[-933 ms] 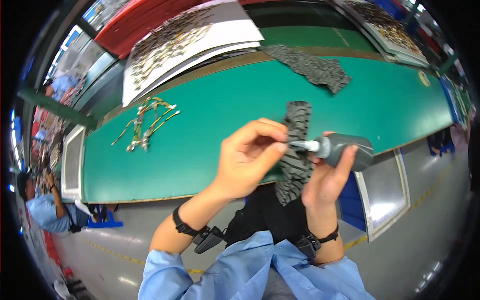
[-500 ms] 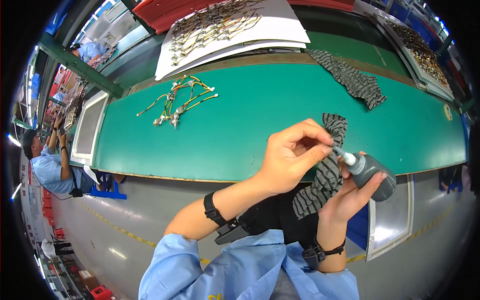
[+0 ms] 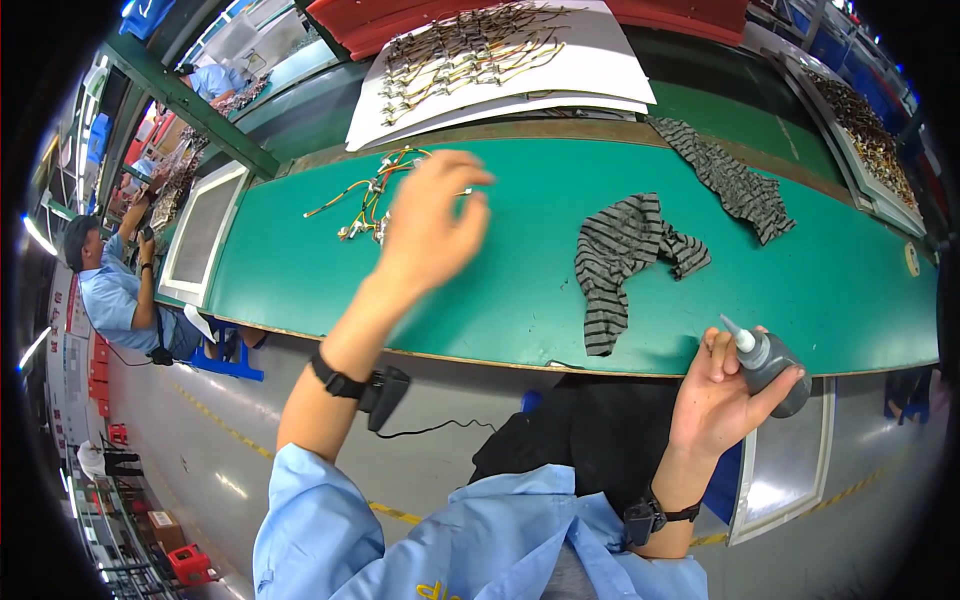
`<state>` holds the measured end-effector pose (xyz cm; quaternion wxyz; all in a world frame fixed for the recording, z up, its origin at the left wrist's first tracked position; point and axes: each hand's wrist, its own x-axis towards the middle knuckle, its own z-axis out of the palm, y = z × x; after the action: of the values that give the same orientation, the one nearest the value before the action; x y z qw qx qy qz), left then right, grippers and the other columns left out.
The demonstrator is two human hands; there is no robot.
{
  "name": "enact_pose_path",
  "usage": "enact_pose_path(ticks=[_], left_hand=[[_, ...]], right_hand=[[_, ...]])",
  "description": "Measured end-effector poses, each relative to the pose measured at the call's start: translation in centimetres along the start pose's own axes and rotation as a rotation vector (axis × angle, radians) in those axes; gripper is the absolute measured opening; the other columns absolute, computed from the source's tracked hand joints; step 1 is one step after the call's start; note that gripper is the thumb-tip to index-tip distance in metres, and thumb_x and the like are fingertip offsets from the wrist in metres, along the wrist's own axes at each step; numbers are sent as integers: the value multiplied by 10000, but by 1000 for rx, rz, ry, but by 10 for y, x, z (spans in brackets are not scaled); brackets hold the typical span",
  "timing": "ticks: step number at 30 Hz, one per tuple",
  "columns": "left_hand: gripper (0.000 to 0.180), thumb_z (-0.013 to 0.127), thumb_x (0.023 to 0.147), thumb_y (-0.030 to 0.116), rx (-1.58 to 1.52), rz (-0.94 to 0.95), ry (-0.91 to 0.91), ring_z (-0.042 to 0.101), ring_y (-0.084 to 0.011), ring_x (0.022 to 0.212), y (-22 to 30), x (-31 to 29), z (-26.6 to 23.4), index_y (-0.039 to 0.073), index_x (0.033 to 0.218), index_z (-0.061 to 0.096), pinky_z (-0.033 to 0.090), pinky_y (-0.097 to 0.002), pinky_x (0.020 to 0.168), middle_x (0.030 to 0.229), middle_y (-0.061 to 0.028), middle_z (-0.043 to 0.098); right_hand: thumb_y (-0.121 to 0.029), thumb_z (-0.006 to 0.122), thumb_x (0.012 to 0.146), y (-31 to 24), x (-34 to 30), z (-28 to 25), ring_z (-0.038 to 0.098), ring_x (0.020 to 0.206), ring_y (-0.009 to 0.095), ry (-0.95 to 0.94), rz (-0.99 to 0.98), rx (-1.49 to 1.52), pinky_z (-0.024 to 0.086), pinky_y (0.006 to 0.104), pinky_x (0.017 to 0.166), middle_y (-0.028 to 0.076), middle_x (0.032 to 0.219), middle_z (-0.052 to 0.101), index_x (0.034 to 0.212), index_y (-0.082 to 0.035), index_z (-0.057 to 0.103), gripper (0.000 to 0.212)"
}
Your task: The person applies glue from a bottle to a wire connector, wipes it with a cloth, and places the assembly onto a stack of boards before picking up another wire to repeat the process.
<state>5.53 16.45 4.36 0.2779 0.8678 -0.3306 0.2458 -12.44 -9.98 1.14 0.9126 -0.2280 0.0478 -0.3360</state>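
My left hand [image 3: 432, 222] is stretched out over the table, its thumb and fingers apart and slightly blurred, with nothing visible in it. Partly covered by it, a small bunch of yellow, red and black wire harnesses [image 3: 372, 190] with white connectors lies on the green tabletop. In my right hand [image 3: 712, 400], at the table's front edge, is a dark grey squeeze bottle [image 3: 782, 378] with a tapered nozzle pointing up and to the left. A crumpled grey-and-black striped cloth [image 3: 622, 235] rests on the table between my hands.
Another striped cloth [image 3: 735, 180] lies at the back right. Behind the table, white sheets [image 3: 625, 75] carry rows of wire harnesses. A tray [image 3: 880, 175] of metallic parts stands at the far right. At the left, a person [image 3: 125, 290] in light blue sits near a white-framed panel [image 3: 208, 230].
My left hand has left the bottle's nozzle and moved far left to the wire harnesses. The striped cloth, earlier at my hands, now lies on the table. My right hand keeps the bottle.
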Motion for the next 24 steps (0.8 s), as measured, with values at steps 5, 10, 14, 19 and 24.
enact_pose_path(ticks=[5,10,14,19,24], left_hand=[[138,665,808,149,360,-184,-84,569,-312,956,-47,-30,-43,25,863,636,461,-410,814,962,-132,621],[140,663,815,153,388,-293,-191,571,-311,914,-61,-39,-50,23,855,631,454,-414,781,944,-131,620],[142,658,817,143,337,-376,-237,573,-319,881,-60,-37,-49,19,877,623,452,-418,776,918,-137,619],[131,634,849,117,212,-223,20,594,-253,792,-62,-33,-40,12,926,612,463,-370,736,838,-102,620],[127,592,898,117,-418,-492,210,585,-154,735,-53,-21,-39,11,965,610,455,-305,675,789,-46,601]], right_hand=[[-525,477,959,10,1,4,385,612,146,7,22,-18,402,315,788,39,700,488,1060,-8,552,532],[-526,481,957,15,-2,7,395,615,142,113,33,-28,402,310,776,39,704,494,1050,-9,551,530],[-522,476,961,16,-1,6,398,615,138,77,43,-31,411,308,772,39,704,492,1055,-10,556,526],[-518,469,965,16,1,7,393,612,134,114,10,-69,415,303,777,38,700,485,1056,-13,559,520],[-511,471,967,20,0,10,390,615,134,97,19,-75,415,301,776,41,716,498,1051,-11,561,514]])
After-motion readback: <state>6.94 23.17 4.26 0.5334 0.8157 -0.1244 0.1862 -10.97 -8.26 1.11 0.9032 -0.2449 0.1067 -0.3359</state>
